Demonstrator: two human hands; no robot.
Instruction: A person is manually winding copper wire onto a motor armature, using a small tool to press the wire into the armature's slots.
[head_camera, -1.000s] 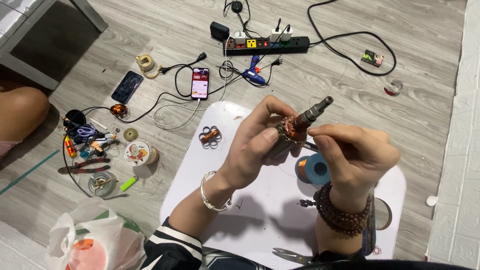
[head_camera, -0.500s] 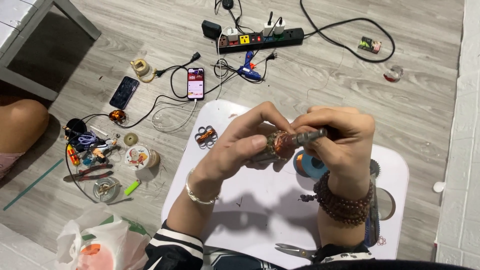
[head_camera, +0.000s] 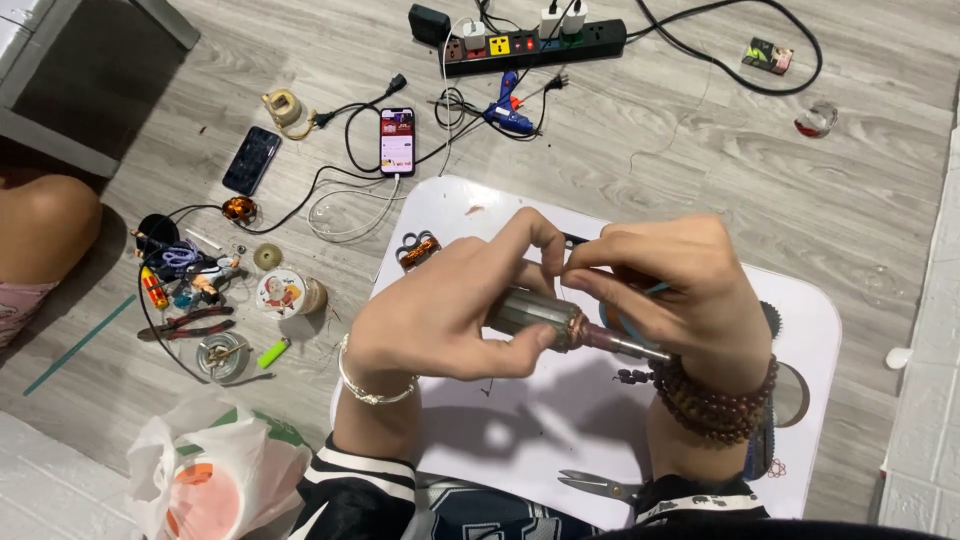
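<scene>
a motor armature (head_camera: 545, 318) is gripped by the left hand (head_camera: 440, 310); fine wire is pinched closed-fingered by the right hand (head_camera: 665, 290); steady tension is needed next.

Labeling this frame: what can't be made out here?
Head view only:
- Motor armature: middle hidden by left hand, far end by right hand.
- Blue roll: mostly hidden behind the right hand.
- Scissors: handles covered by the sleeve.
- Parts pile: too small to identify.
</scene>
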